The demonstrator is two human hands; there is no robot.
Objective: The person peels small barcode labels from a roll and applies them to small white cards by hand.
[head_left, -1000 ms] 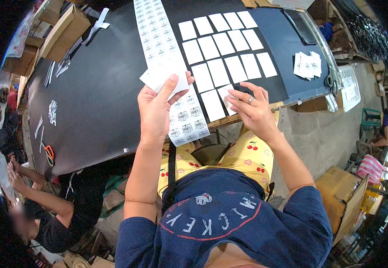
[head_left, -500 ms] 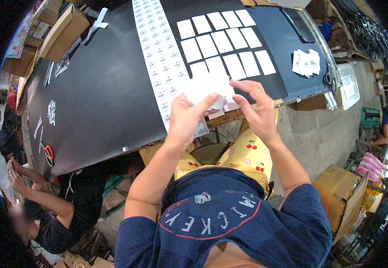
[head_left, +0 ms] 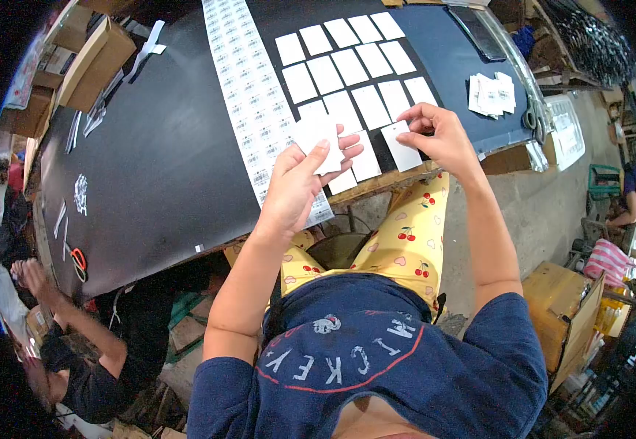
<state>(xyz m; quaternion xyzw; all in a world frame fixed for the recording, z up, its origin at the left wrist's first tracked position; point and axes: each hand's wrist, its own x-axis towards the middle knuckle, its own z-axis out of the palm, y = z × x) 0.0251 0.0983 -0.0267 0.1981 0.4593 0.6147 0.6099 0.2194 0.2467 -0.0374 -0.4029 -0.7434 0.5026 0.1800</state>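
My left hand (head_left: pixel 305 175) is closed around a white card stack (head_left: pixel 318 137), thumb on top and fingers beneath. A single white card (head_left: pixel 402 146) is pinched between the thumb and fingers of my right hand (head_left: pixel 435 139), low over the table's near edge. Rows of blank white cards (head_left: pixel 351 66) lie on the black table (head_left: pixel 164 146) beyond my hands. Some cards of the nearest row are partly hidden by my left hand. A long sheet of barcode labels (head_left: pixel 241 80) runs along the left side of the rows.
At the right lie a pile of small white cards (head_left: pixel 491 95), a dark tablet-like device (head_left: pixel 475 33) and a pair of dark-handled scissors (head_left: pixel 529 119). Orange-handled scissors (head_left: pixel 78 263) and paper scraps (head_left: pixel 81 194) are at the left. A co-worker's arm (head_left: pixel 84 322) is near the left edge.
My hands have moved apart. The right one has gone from beside the stack to the near row with a single card in its fingers. The co-worker's hands have shifted.
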